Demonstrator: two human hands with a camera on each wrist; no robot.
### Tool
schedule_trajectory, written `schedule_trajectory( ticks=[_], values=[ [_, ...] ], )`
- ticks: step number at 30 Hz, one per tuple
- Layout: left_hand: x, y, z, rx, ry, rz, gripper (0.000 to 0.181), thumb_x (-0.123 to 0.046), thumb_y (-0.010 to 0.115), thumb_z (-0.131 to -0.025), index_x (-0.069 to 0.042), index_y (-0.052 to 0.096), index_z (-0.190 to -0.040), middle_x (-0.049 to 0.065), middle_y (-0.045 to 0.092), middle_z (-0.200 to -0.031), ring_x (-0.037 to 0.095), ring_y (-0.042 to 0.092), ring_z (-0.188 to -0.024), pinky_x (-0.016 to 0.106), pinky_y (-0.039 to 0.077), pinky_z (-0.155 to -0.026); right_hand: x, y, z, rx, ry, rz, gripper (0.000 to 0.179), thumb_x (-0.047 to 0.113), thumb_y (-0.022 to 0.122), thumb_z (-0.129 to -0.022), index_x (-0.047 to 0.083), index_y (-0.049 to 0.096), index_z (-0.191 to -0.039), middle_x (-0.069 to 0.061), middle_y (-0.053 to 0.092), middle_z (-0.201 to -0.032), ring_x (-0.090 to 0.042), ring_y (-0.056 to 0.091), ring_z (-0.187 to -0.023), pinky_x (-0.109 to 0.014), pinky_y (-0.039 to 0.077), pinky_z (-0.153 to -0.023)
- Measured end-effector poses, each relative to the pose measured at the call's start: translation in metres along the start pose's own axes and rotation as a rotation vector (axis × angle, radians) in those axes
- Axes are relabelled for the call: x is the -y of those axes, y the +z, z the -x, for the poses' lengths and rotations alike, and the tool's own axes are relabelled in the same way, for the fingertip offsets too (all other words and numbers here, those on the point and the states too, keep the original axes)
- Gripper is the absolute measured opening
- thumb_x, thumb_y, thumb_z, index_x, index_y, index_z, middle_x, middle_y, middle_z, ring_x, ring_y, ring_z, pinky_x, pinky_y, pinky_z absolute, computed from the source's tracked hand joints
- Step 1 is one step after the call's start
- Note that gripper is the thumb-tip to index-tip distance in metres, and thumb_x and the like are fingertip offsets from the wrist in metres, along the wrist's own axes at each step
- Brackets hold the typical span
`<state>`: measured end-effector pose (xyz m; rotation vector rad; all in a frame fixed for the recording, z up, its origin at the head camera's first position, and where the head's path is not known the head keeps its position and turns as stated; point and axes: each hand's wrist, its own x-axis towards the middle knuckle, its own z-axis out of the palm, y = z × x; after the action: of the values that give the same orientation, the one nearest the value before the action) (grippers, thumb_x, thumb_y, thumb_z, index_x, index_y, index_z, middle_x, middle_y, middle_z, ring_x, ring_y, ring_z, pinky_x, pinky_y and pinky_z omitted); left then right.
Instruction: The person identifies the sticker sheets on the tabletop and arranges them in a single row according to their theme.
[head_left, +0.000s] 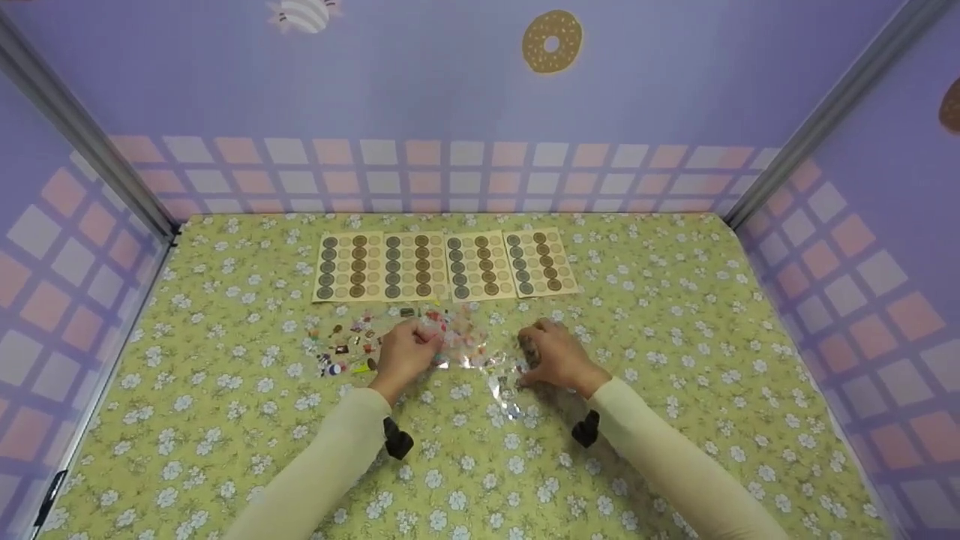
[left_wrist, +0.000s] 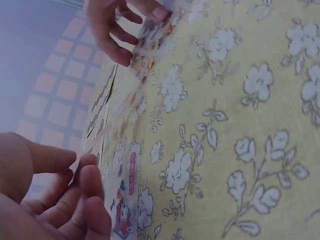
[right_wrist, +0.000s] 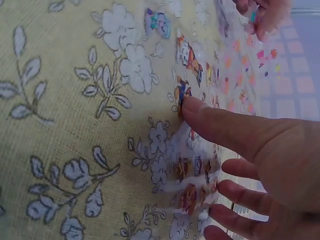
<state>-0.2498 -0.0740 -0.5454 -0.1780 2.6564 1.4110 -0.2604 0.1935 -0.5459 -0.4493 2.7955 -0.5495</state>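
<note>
My left hand (head_left: 407,356) pinches the edge of a clear sticker sheet (head_left: 466,341) between thumb and fingertips. Pink and red prints show on that sheet, and it stretches right from the fingers. My right hand (head_left: 561,358) is over another clear sticker sheet (head_left: 504,396), with small colourful figures on it. In the right wrist view its thumb (right_wrist: 200,112) touches this sheet while the other fingers spread along the far side. Further clear sheets with small printed pictures (head_left: 345,345) lie left of my left hand.
Four cream cards (head_left: 381,266) with rows of brown, grey and pale circles lie side by side behind the hands. A flowered yellow cloth (head_left: 660,450) covers the table. Purple walls (head_left: 420,82) with a checked band enclose the back and both sides.
</note>
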Motion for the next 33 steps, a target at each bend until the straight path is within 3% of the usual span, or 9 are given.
schedule_trajectory(
  ticks=[5, 8, 12, 15, 19, 21, 26, 28, 33],
  values=[
    [-0.003, 0.008, 0.000, 0.038, 0.059, -0.198, 0.020, -0.029, 0.067, -0.090, -0.016, 0.059, -0.076, 0.001, 0.062, -0.075, 0.017, 0.054, -0.062, 0.030, 0.038, -0.056, -0.002, -0.001, 0.001, 0.014, 0.027, -0.031, 0.052, 0.027, 0.090, -0.067, 0.011, 0.063, -0.108, -0.007, 0.063, -0.102, -0.026, 0.058, -0.095, -0.043, 0.050, -0.084],
    [-0.006, 0.014, -0.002, 0.021, 0.106, -0.294, 0.029, -0.031, 0.069, -0.088, -0.019, 0.053, -0.066, -0.003, 0.054, -0.064, 0.015, 0.047, -0.056, 0.030, 0.034, -0.053, -0.005, -0.003, 0.003, 0.010, -0.002, -0.012, 0.055, 0.027, 0.088, -0.069, 0.010, 0.063, -0.114, -0.009, 0.060, -0.118, -0.029, 0.057, -0.106, -0.045, 0.050, -0.088],
    [-0.007, 0.019, -0.006, -0.001, 0.167, -0.392, 0.045, -0.031, 0.069, -0.087, -0.020, 0.040, -0.053, -0.006, 0.035, -0.050, 0.013, 0.032, -0.047, 0.028, 0.026, -0.046, -0.009, -0.004, 0.008, -0.008, -0.114, 0.070, 0.062, 0.030, 0.085, -0.073, 0.013, 0.062, -0.128, -0.010, 0.049, -0.142, -0.036, 0.048, -0.121, -0.051, 0.048, -0.092],
    [-0.007, 0.022, -0.008, -0.003, 0.208, -0.467, 0.052, -0.033, 0.069, -0.087, -0.021, 0.034, -0.050, -0.008, 0.027, -0.046, 0.011, 0.025, -0.044, 0.027, 0.022, -0.042, -0.012, -0.004, 0.011, -0.026, -0.164, 0.118, 0.052, 0.032, 0.082, -0.077, 0.015, 0.067, -0.124, -0.010, 0.050, -0.144, -0.037, 0.052, -0.118, -0.051, 0.050, -0.088],
    [-0.008, 0.025, -0.010, -0.010, 0.227, -0.550, 0.050, -0.040, 0.072, -0.085, -0.021, 0.042, -0.051, -0.007, 0.034, -0.044, 0.010, 0.030, -0.040, 0.028, 0.024, -0.039, -0.018, -0.002, 0.015, -0.086, -0.166, 0.117, 0.035, 0.028, 0.080, -0.079, 0.014, 0.075, -0.111, -0.011, 0.056, -0.139, -0.035, 0.056, -0.117, -0.049, 0.051, -0.091],
    [-0.009, 0.026, -0.010, 0.001, 0.214, -0.568, 0.047, -0.043, 0.072, -0.084, -0.021, 0.046, -0.052, -0.006, 0.038, -0.045, 0.011, 0.034, -0.041, 0.029, 0.027, -0.039, -0.024, -0.001, 0.020, -0.106, -0.147, 0.038, 0.025, 0.023, 0.078, -0.081, 0.012, 0.077, -0.103, -0.011, 0.061, -0.130, -0.031, 0.060, -0.112, -0.046, 0.052, -0.091],
    [-0.011, 0.026, -0.012, 0.045, 0.170, -0.590, 0.049, -0.047, 0.070, -0.085, -0.021, 0.045, -0.051, -0.006, 0.039, -0.045, 0.012, 0.036, -0.043, 0.032, 0.030, -0.042, -0.042, -0.010, 0.033, -0.083, -0.024, -0.368, 0.009, 0.014, 0.073, -0.086, 0.008, 0.077, -0.093, -0.010, 0.066, -0.103, -0.022, 0.065, -0.093, -0.036, 0.057, -0.080],
    [-0.011, 0.025, -0.014, 0.051, 0.163, -0.594, 0.052, -0.048, 0.070, -0.084, -0.021, 0.043, -0.050, -0.006, 0.036, -0.045, 0.012, 0.035, -0.042, 0.032, 0.030, -0.043, -0.048, -0.017, 0.037, -0.085, 0.036, -0.470, 0.013, 0.013, 0.072, -0.087, 0.008, 0.076, -0.099, -0.012, 0.067, -0.104, -0.023, 0.066, -0.091, -0.035, 0.058, -0.077],
    [-0.010, 0.024, -0.015, 0.054, 0.170, -0.588, 0.058, -0.048, 0.072, -0.083, -0.020, 0.035, -0.048, -0.007, 0.026, -0.044, 0.011, 0.026, -0.041, 0.029, 0.024, -0.041, -0.056, -0.034, 0.040, -0.115, 0.091, -0.557, 0.033, 0.016, 0.070, -0.088, 0.008, 0.068, -0.120, -0.017, 0.064, -0.124, -0.028, 0.070, -0.097, -0.041, 0.058, -0.080]
  ],
)
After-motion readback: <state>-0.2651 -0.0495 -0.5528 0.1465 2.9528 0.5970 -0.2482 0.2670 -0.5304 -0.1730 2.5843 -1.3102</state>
